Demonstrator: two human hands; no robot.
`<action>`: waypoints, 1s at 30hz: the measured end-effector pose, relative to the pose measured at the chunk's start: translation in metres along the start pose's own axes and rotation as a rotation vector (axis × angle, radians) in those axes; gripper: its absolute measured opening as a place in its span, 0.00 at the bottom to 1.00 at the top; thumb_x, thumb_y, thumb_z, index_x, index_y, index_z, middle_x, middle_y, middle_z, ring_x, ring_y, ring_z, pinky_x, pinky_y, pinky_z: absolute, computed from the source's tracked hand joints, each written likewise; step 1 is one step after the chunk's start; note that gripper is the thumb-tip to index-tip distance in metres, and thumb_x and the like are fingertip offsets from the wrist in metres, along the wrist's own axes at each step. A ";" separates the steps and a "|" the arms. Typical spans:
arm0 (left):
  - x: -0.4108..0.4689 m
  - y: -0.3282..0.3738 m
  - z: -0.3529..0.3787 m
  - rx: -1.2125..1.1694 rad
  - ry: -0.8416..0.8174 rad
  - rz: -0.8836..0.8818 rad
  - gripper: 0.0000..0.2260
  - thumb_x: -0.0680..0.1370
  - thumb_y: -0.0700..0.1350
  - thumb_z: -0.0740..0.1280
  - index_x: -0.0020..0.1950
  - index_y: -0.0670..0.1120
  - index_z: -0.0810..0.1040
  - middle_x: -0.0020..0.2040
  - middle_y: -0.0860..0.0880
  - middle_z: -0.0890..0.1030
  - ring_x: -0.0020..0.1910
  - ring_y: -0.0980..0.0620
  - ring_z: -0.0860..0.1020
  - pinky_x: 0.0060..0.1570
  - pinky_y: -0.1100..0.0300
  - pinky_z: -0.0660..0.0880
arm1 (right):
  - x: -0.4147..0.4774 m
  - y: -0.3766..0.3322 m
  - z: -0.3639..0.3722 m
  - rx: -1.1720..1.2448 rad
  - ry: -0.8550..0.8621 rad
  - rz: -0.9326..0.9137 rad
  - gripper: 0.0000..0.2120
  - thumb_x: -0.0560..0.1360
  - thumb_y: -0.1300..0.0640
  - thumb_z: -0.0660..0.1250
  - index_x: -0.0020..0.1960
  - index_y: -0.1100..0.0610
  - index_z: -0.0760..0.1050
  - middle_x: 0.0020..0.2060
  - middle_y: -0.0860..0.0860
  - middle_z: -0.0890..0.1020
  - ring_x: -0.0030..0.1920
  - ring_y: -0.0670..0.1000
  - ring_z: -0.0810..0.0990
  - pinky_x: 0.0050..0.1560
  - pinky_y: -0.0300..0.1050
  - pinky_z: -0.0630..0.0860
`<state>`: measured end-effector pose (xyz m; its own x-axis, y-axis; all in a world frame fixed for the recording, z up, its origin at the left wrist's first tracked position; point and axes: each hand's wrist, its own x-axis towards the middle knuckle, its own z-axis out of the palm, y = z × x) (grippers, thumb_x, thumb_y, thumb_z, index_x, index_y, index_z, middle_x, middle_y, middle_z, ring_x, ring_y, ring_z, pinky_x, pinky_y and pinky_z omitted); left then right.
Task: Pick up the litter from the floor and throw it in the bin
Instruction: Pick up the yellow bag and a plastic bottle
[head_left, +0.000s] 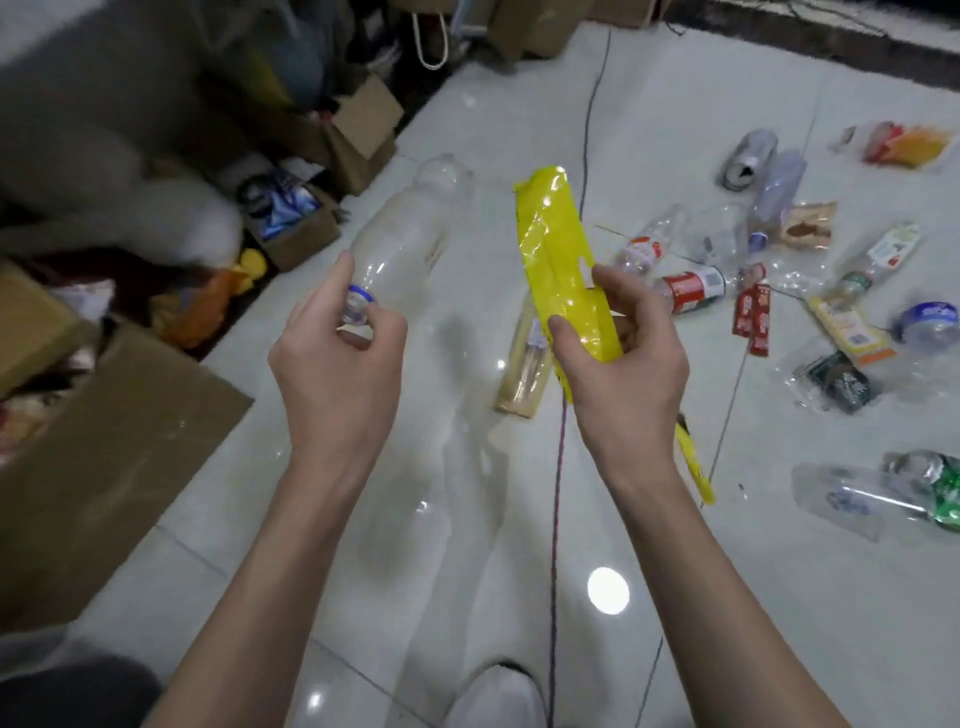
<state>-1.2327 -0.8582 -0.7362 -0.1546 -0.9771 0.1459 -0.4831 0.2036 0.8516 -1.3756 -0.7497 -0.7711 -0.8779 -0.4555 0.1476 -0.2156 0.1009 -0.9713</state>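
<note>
My left hand grips a clear plastic bottle by its neck, thumb and fingers curled round the blue ring just below the mouth. My right hand pinches a yellow wrapper near its lower end, thumb across the front and fingers curled behind. Both things are held up in the air above the tiled floor, the bottle on the left and the wrapper just beside it on the right, not touching.

The bottle's long axis runs away from me and a little to the right, with the mouth towards me in my hand and the base at the far end. It is see-through, has no label that I can make out, and is blurred along its body. The wrapper stands nearly upright, leaning slightly left at the top. It is a long, flat, glossy strip, creased and crumpled, with a torn-looking upper edge.

More litter lies on the floor to the right: a red-labelled bottle, a crushed can, red sachets and a green-labelled bottle. A cardboard box sits at the left.
</note>
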 end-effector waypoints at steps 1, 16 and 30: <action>0.002 -0.002 -0.018 -0.009 0.034 -0.016 0.23 0.77 0.41 0.66 0.73 0.48 0.74 0.57 0.41 0.83 0.30 0.66 0.74 0.39 0.77 0.66 | -0.003 -0.010 0.010 0.009 -0.027 -0.020 0.22 0.71 0.59 0.76 0.63 0.50 0.78 0.56 0.48 0.83 0.50 0.46 0.83 0.53 0.43 0.80; -0.074 -0.033 -0.252 -0.018 0.528 -0.276 0.22 0.76 0.41 0.67 0.66 0.61 0.77 0.49 0.64 0.81 0.42 0.68 0.78 0.41 0.77 0.71 | -0.145 -0.122 0.147 0.154 -0.587 -0.182 0.20 0.72 0.59 0.76 0.61 0.46 0.77 0.54 0.46 0.83 0.50 0.45 0.81 0.53 0.48 0.80; -0.176 -0.068 -0.378 0.047 0.972 -0.483 0.19 0.74 0.41 0.66 0.63 0.52 0.82 0.48 0.58 0.84 0.37 0.67 0.78 0.40 0.78 0.70 | -0.286 -0.176 0.210 0.256 -1.024 -0.264 0.19 0.73 0.59 0.77 0.62 0.48 0.78 0.56 0.45 0.83 0.55 0.46 0.82 0.56 0.50 0.81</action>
<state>-0.8470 -0.7230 -0.6301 0.7992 -0.5808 0.1547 -0.3454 -0.2333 0.9090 -0.9967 -0.8233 -0.6814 -0.0182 -0.9689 0.2469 -0.1457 -0.2417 -0.9593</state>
